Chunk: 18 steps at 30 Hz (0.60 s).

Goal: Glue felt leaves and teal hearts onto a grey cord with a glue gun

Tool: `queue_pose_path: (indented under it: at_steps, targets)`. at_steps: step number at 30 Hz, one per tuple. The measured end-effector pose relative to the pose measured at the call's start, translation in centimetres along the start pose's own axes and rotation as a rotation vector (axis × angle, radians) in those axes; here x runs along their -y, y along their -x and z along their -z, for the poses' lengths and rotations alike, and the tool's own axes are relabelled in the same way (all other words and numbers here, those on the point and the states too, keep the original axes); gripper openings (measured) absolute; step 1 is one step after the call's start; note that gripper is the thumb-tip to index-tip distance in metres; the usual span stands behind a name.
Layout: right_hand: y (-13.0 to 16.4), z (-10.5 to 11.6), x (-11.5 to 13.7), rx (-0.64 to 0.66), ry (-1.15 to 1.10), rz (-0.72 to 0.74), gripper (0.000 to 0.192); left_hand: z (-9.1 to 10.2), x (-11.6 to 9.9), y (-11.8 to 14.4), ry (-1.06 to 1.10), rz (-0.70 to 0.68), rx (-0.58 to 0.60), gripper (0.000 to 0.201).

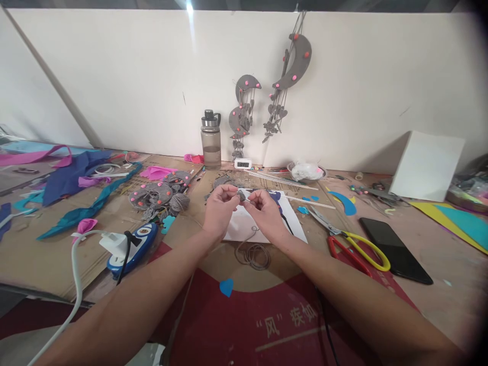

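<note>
**Two hands pinch a small grey piece**

The left hand [220, 208] and right hand [265, 211] meet close together, fingertips closed on a small grey felt piece [241, 195] held between them above a white sheet [244, 223]. Grey cord [253, 252] coils just below the wrists. Yellow-handled scissors [353, 243] lie to the right of the right hand, a glue gun [131, 247] to the left of the left hand.

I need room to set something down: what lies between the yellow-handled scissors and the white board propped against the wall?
In the head view, a black phone lies flat on the table between the yellow-handled scissors and the white board.
</note>
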State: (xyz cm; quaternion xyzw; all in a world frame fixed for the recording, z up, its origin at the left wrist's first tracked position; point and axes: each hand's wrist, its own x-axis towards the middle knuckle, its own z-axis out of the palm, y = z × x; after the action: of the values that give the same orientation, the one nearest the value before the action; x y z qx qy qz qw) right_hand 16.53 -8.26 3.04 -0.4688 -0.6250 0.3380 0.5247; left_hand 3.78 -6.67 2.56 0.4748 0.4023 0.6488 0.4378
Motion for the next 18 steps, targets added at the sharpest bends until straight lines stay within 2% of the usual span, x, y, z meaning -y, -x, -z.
queue_pose_path:
  at_steps: [5,9,14,18]
  targets:
    - [-0.08,0.12,0.16,0.017,-0.083,-0.033,0.017,0.05,-0.14,0.11,-0.062,-0.035,0.046,0.02]
    - [-0.31,0.36,0.11,0.001,-0.061,-0.016,0.018,-0.06,-0.13,0.34,-0.129,-0.05,0.072,0.017]
    - [-0.51,0.42,-0.17,-0.031,-0.05,-0.067,0.014,-0.21,-0.13,0.51,-0.123,-0.05,0.104,0.014]
    - [-0.55,0.11,-0.68,-0.043,-0.06,-0.102,0.011,-0.51,-0.17,0.4,-0.086,0.032,0.113,0.012]
